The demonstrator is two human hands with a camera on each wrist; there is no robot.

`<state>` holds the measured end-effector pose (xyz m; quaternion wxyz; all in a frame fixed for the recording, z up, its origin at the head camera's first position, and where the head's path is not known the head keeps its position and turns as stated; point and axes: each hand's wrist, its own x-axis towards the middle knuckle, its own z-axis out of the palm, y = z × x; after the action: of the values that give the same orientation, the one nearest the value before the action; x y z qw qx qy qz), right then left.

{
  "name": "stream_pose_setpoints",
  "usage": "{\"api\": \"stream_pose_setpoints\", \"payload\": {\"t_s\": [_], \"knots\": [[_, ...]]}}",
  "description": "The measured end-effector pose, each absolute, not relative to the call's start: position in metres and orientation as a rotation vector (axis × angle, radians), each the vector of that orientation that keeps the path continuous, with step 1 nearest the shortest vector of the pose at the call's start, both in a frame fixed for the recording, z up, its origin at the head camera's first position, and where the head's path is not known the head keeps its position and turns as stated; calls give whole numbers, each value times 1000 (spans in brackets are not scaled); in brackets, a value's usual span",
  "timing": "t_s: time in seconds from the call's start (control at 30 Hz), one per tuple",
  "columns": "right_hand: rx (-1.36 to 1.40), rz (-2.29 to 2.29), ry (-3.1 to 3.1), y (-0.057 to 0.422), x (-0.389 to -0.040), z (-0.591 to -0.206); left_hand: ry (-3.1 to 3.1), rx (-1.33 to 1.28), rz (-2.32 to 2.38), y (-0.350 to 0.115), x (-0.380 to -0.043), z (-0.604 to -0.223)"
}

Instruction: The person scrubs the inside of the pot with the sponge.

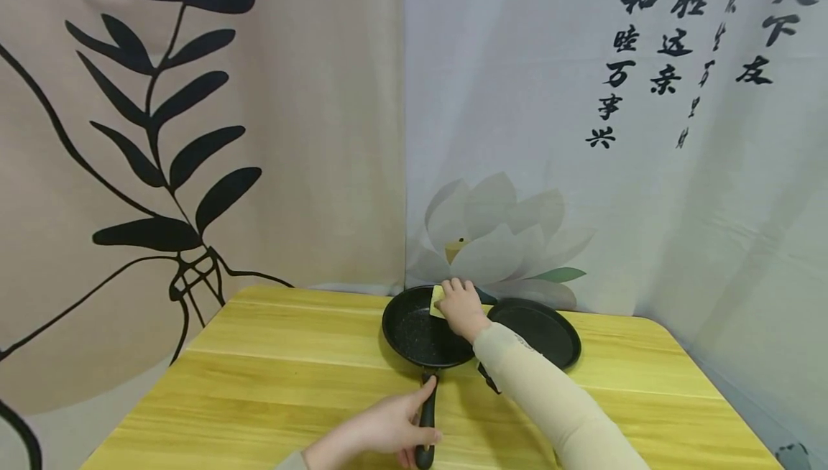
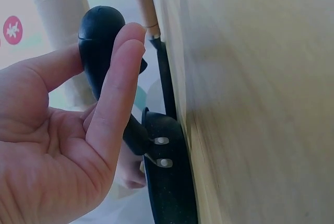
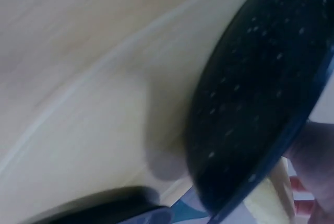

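A black speckled frying pan (image 1: 414,333) sits near the table's far edge, its black handle (image 1: 428,409) toward me. My left hand (image 1: 384,423) holds that handle, thumb along one side and fingers on the other; the left wrist view shows the handle (image 2: 99,41) between them. At the pan's far right inner side, my right hand (image 1: 462,310) grips a yellow sponge (image 1: 436,301) against the surface. In the right wrist view the pan's outer wall (image 3: 245,93) hides most of the hand, and part of the sponge (image 3: 266,203) shows past the rim.
A flat black pan (image 1: 540,330) lies right of the frying pan, partly covered by the right sleeve (image 1: 550,391). A wooden handle (image 2: 145,2) appears behind in the left wrist view. Both pans rest on a yellow wood-grain table (image 1: 291,355); a printed curtain (image 1: 323,132) hangs behind.
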<state>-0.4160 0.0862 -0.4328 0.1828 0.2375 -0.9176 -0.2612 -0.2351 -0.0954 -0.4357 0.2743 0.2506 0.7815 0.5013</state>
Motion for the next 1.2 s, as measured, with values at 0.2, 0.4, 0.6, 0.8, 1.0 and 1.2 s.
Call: {"api": "stream_pose_setpoints", "payload": {"t_s": [0.2, 0.4, 0.6, 0.8, 1.0, 1.2], "knots": [[683, -670, -2524, 98, -419, -442, 2122, 671, 1345, -95, -234, -438], [685, -685, -2580, 105, -416, -443, 2117, 667, 1335, -94, -233, -438], [692, -719, -2608, 109, -415, -442, 2113, 666, 1336, -94, -233, -437], [685, -771, -2555, 111, -413, -435, 2115, 704, 1306, -95, -241, -443], [683, -757, -2547, 115, -412, -432, 2142, 726, 1275, -96, -243, -447], [690, -747, -2553, 121, -414, -431, 2166, 675, 1339, -92, -233, -437]]}}
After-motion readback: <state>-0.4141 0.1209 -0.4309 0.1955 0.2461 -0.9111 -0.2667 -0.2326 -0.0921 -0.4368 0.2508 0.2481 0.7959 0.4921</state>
